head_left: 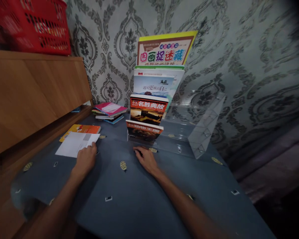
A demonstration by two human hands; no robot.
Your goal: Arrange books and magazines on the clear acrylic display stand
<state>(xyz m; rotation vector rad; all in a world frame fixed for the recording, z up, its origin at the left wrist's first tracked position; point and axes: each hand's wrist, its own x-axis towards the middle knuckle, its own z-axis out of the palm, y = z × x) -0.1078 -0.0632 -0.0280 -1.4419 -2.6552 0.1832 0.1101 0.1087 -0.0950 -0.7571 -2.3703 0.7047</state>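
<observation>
My left hand (86, 157) is at the near right edge of a white book (74, 144), its fingers curled over that edge; the thumb is hidden. The white book lies partly over an orange book (89, 128). My right hand (147, 160) rests on the table with loosely bent fingers and thumb apart, holding nothing. Just beyond it stands a clear tiered book rack (201, 132). In its left column are a small animal book (144, 131), a red-topped book (148, 111), a blue-covered book (151, 86) and a tall yellow-edged picture book (164, 49).
A stack of books (109, 111) lies at the back of the table near the patterned wall (109, 56). To the left is a wooden cabinet (37, 96) with a red plastic basket (40, 30) on top. A dark blue cloth (129, 205) covers the table.
</observation>
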